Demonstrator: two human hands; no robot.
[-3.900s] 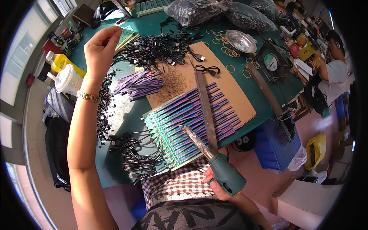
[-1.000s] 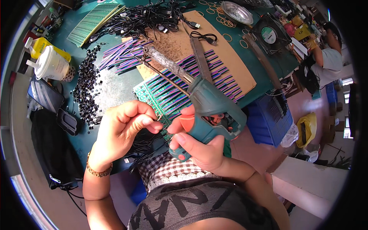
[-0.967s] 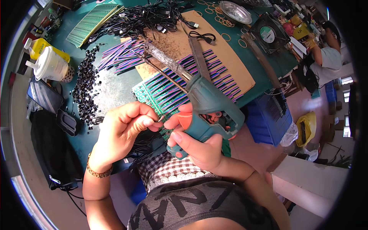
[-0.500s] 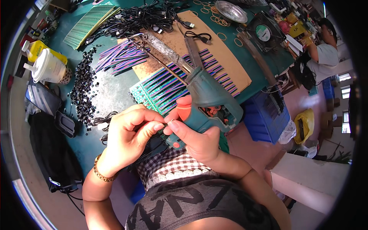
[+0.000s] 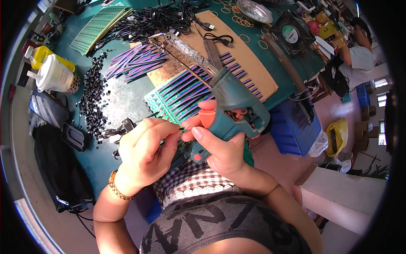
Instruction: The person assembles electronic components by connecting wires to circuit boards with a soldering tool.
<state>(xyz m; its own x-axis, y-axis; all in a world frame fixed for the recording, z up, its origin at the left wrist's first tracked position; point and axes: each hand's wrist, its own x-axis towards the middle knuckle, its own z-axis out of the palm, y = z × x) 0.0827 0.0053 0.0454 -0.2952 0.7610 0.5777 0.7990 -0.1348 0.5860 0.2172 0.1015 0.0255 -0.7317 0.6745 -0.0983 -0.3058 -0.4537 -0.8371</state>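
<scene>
My right hand (image 5: 224,154) is closed round a teal soldering gun (image 5: 234,95) with a red trigger; its metal tip points up and away to the left. The right thumb and a fingertip also meet at a thin wire end (image 5: 186,127). My left hand (image 5: 148,148) pinches that wire from the other side, its fingertips almost touching the right ones. Just beyond the hands lies a green circuit board panel (image 5: 158,103) with rows of striped dark ribbon wires (image 5: 186,84) on it. Black cable (image 5: 128,124) lies beside my left hand.
Small black connectors (image 5: 93,89) are heaped at left, near a lidded cup (image 5: 55,76). Tangled black cables (image 5: 148,21) and loose ribbon wires (image 5: 135,61) lie further back. A black fan (image 5: 292,34) stands at far right, a blue crate (image 5: 292,131) below. Another person (image 5: 359,59) sits beyond.
The soldering gun and my right hand have shifted slightly right. My left hand has turned a little, its fingers curling more, and black cable beside it has shifted up.
</scene>
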